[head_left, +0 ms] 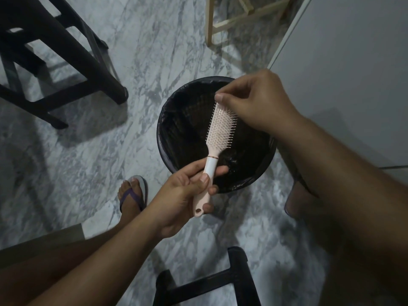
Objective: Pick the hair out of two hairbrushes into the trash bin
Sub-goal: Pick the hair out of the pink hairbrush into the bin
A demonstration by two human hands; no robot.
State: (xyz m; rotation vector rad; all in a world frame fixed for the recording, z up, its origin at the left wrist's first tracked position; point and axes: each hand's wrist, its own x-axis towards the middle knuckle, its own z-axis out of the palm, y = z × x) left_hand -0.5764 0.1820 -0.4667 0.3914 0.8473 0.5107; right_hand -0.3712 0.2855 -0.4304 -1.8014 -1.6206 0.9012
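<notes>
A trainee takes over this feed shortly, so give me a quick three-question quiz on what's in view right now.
1. True or false: the hairbrush is held above the open trash bin.
2. Which part of the brush does the left hand grip? A) the bristle head B) the handle C) nothing
3. Fill in: the right hand pinches at the ____ end of the bristle head.
Key: 1 true; 2 B; 3 far (the tip away from the handle).
</notes>
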